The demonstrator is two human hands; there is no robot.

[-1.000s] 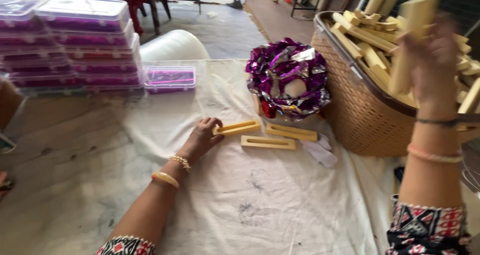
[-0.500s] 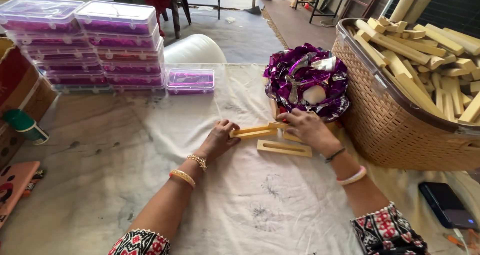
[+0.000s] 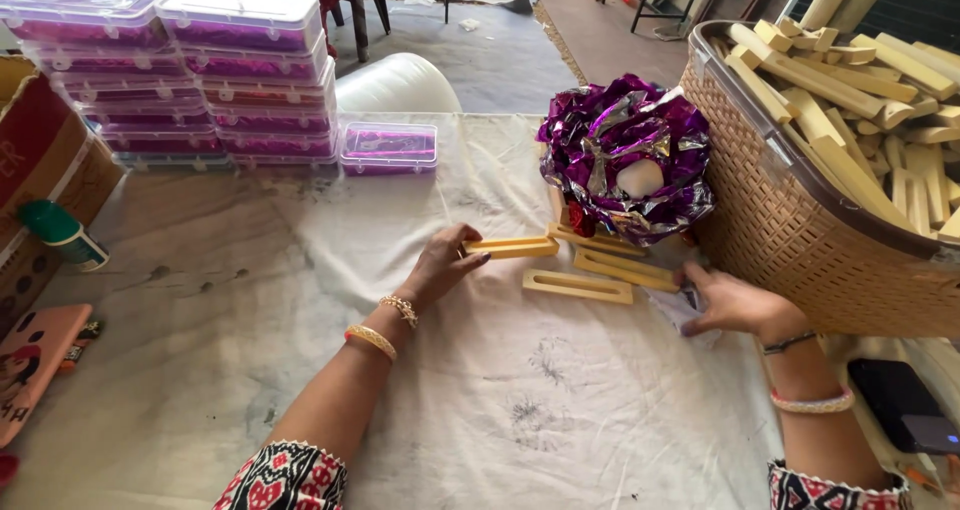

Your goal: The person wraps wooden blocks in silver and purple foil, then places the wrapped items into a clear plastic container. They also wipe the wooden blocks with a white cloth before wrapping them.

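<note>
— What's that under my left hand (image 3: 440, 268)?

— A slotted strip (image 3: 512, 247) of pale bare wood, matt and smooth-sawn, the same as the two strips (image 3: 578, 286) lying flat beside it.

— And the sheet they lie on?

— Off-white cloth (image 3: 500, 390), matt, creased, with grey smudges.

— The purple heap?

— Crinkled foil (image 3: 625, 155), very glossy, mirror-bright on the folds.

— The basket by my right hand (image 3: 735, 305)?

— That basket (image 3: 800, 240) is tan plastic moulded in a woven pattern, faintly shiny, full of rough pale wooden sticks (image 3: 850, 80).

— And the boxes?

— Those boxes (image 3: 240, 40) are clear, glossy plastic.
</note>
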